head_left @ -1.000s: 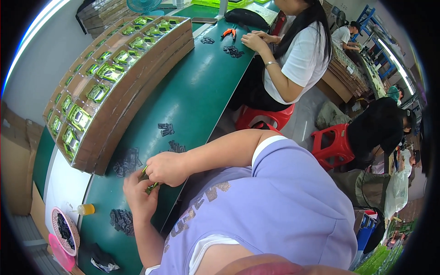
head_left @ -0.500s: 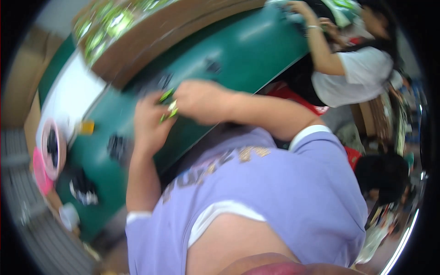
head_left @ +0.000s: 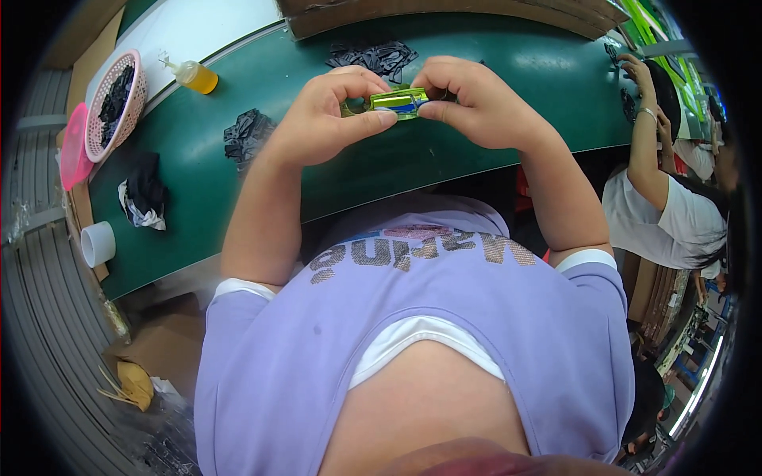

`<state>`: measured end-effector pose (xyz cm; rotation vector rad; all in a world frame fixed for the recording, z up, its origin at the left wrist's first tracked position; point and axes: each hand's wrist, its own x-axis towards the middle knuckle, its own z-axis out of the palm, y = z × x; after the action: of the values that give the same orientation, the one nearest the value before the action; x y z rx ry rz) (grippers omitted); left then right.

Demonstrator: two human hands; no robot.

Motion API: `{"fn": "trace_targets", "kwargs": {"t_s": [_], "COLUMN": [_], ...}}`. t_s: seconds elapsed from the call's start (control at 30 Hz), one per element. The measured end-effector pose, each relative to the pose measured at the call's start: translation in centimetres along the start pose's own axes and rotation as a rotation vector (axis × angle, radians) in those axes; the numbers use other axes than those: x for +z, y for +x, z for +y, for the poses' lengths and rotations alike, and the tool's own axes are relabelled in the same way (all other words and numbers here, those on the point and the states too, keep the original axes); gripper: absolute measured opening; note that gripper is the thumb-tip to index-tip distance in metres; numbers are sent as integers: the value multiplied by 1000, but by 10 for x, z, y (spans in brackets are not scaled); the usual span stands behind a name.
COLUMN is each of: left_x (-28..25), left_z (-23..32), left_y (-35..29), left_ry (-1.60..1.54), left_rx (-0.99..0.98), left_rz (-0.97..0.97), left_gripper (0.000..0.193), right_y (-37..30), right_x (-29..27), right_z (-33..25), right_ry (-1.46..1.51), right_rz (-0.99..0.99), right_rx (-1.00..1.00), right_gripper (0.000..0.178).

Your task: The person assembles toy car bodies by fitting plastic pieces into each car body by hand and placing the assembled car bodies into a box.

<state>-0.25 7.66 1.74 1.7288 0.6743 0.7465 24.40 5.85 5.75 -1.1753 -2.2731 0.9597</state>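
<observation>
A small shiny green part (head_left: 398, 101), with a blue strip along its front, is held level between my two hands above the green table (head_left: 381, 170). My left hand (head_left: 329, 119) pinches its left end between thumb and fingers. At the other end, my right hand (head_left: 480, 103) has its thumb and fingertips closed on it. I cannot make out exactly what kind of part it is. Just beyond my hands lies a pile of thin black plastic pieces (head_left: 371, 59). Another black pile (head_left: 248, 136) sits beside my left forearm.
On the left stand a pink basket (head_left: 136, 97) with black pieces inside, a bottle of yellow liquid (head_left: 195, 77), a black-and-white cloth (head_left: 144, 193) and a white cup (head_left: 98, 243). A cardboard box (head_left: 444, 17) spans the far edge. A co-worker (head_left: 663, 206) works at the right.
The view has turned and steadied. My hands were close together and tilted around the green part; now they face each other, one at each end of it.
</observation>
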Motion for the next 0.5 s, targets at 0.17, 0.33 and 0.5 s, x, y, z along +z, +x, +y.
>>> {"fn": "trace_targets", "kwargs": {"t_s": [0.17,0.33,0.5], "left_x": [0,9,9], "left_z": [-6,0,-3], "left_y": [-2,1,7], "left_ry": [-195,-468,-643], "left_rx": [-107,-280,-261], "left_rz": [6,43,217], "left_gripper": [24,24,25], "right_y": [1,10,14], "right_x": [5,10,11], "right_z": [-6,-2,2], "right_ry": [190,12,264], "right_rz": [36,141,222], "right_rx": [-48,-371,31], "right_gripper": [24,23,24]}}
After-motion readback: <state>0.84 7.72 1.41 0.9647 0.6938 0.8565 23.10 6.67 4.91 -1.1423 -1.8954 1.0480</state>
